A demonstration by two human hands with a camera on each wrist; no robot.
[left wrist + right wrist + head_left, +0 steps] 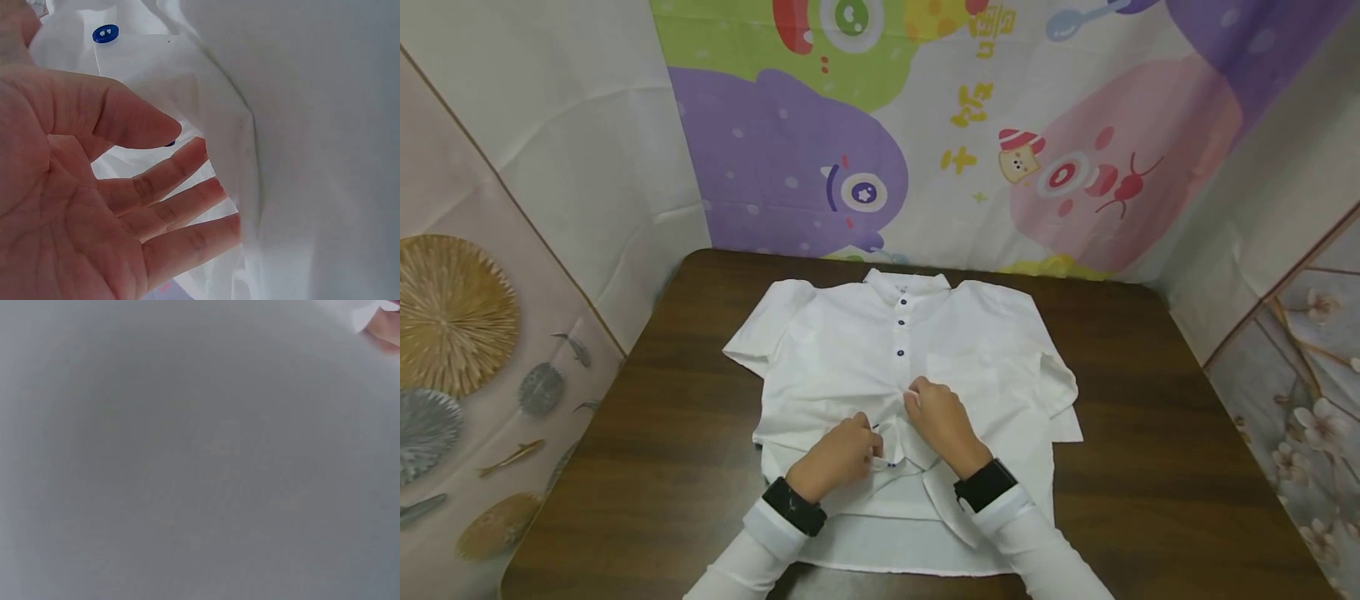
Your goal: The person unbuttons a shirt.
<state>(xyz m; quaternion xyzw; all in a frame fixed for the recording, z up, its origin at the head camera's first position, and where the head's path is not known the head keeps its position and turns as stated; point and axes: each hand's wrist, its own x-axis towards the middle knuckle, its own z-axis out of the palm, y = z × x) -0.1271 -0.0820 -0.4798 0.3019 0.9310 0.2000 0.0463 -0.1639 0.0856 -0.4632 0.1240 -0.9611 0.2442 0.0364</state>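
Centrally, the left hand (842,450) and the right hand (943,421) work side by side on a short-sleeved white cloth shirt (842,333). The left hand grasps a lifted front edge, its thumb before the cloth and three fingertips tucked against the flap; its index finger is mostly hidden behind the thumb. The right hand pinches the front strip a little higher, knuckles up; its own wrist view is nearly filled by blurred pale cloth.

The shirt lies face up on the middle of the table, its pointed collar (906,285) away from the person and its hem nearest. Three round dark blue buttons (901,322) run down the front below the collar, and more blue shows beside the left hand. Soft creases gather around the fingers; beneath them the front panels part, baring the smooth inner back. Both sleeves spread outward, the one on the right side of the view rumpled at its opening.

Black bands (985,485) circle both wrists above the person's long white sleeves (1045,550). All around spreads a dark brown wood-grain table (1150,467), and beyond its far edge hangs a bright cloth backdrop (797,167) printed with purple, green and pink cartoon creatures.
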